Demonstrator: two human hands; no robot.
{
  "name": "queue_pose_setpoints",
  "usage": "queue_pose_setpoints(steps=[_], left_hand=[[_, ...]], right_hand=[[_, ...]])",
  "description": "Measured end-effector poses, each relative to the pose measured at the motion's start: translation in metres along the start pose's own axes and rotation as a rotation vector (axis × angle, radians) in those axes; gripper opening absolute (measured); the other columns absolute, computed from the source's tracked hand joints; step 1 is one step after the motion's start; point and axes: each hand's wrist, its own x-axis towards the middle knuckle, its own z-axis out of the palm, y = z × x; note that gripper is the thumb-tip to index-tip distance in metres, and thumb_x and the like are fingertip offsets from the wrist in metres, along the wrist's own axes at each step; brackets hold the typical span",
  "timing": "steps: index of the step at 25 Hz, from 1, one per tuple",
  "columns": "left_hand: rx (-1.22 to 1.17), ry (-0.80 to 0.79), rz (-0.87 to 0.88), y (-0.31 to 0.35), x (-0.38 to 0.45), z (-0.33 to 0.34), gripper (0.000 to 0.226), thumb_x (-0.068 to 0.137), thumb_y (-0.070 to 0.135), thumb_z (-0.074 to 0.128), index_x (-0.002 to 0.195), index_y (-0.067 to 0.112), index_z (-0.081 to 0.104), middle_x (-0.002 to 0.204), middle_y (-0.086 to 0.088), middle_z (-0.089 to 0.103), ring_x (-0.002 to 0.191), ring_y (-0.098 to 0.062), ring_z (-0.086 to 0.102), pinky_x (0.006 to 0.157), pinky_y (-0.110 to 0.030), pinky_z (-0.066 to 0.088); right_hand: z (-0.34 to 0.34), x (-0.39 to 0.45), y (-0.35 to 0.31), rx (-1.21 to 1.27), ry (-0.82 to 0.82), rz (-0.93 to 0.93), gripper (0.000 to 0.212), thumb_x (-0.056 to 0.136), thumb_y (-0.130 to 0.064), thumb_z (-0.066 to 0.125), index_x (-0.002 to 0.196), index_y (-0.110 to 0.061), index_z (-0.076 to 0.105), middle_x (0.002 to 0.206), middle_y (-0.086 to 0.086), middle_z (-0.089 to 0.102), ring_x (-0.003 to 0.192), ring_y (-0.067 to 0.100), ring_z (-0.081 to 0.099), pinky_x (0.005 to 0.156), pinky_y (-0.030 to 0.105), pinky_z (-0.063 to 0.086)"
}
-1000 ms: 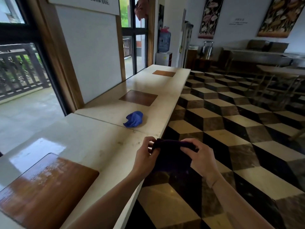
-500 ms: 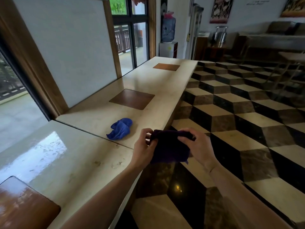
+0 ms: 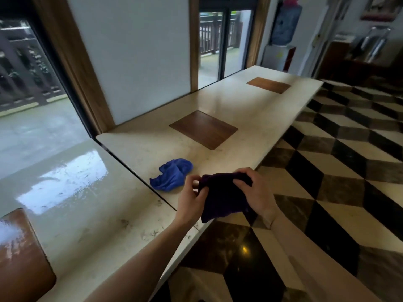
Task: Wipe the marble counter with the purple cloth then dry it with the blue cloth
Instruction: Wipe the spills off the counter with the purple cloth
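The dark purple cloth (image 3: 222, 197) hangs between both hands just above the front edge of the marble counter (image 3: 244, 110). My left hand (image 3: 190, 201) pinches its left top corner, and my right hand (image 3: 256, 192) grips its top right edge. The blue cloth (image 3: 172, 174) lies crumpled on the counter just left of my left hand, near the seam between two counter slabs, touching neither hand.
Brown wooden inlays sit in the counter: one (image 3: 204, 129) beyond the blue cloth, one (image 3: 268, 84) at the far end, one (image 3: 21, 258) at near left. Windows and a white panel (image 3: 139, 57) back the counter. A checkered floor (image 3: 340, 171) lies to the right.
Both hands have carried the purple cloth forward along the counter, closer to the blue cloth. The view has moved up to the far slab.
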Motion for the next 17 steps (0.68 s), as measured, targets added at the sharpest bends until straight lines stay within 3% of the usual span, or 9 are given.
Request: queue_pose_setpoints(steps=[3, 8, 14, 17], left_hand=[[0.002, 0.106, -0.065, -0.022, 0.039, 0.000, 0.014, 0.100, 0.021, 0.054, 0.112, 0.027, 0.048, 0.102, 0.004, 0.063, 0.089, -0.011, 0.065, 0.072, -0.037, 0.063], [-0.041, 0.186, -0.212, -0.050, 0.077, 0.001, 0.014, 0.100, 0.020, 0.055, 0.111, 0.024, 0.049, 0.099, 0.003, 0.064, 0.085, -0.007, 0.065, 0.064, -0.022, 0.058], [-0.109, 0.264, -0.397, -0.088, 0.094, -0.002, 0.016, 0.098, 0.016, 0.055, 0.108, 0.025, 0.047, 0.100, 0.004, 0.063, 0.093, -0.016, 0.066, 0.082, -0.043, 0.060], [-0.164, 0.330, -0.488, -0.099, 0.098, 0.001, 0.017, 0.097, 0.017, 0.055, 0.104, 0.032, 0.048, 0.104, 0.002, 0.063, 0.098, -0.020, 0.066, 0.082, -0.048, 0.061]], right_hand=[[0.022, 0.056, 0.005, -0.048, -0.115, -0.017, 0.015, 0.097, -0.030, 0.059, 0.112, -0.028, 0.060, 0.109, -0.009, 0.064, 0.103, 0.006, 0.057, 0.096, 0.033, 0.049], [0.056, 0.130, 0.023, -0.149, -0.281, 0.009, 0.014, 0.096, -0.028, 0.060, 0.110, -0.026, 0.062, 0.105, -0.006, 0.067, 0.101, 0.012, 0.060, 0.091, 0.035, 0.051], [0.103, 0.181, 0.034, -0.184, -0.528, 0.009, 0.009, 0.096, -0.024, 0.060, 0.101, -0.031, 0.063, 0.096, -0.014, 0.066, 0.094, 0.008, 0.060, 0.081, 0.030, 0.051], [0.121, 0.203, 0.042, -0.182, -0.647, 0.012, 0.011, 0.096, -0.025, 0.059, 0.101, -0.033, 0.065, 0.098, -0.015, 0.066, 0.096, 0.008, 0.060, 0.084, 0.033, 0.052]])
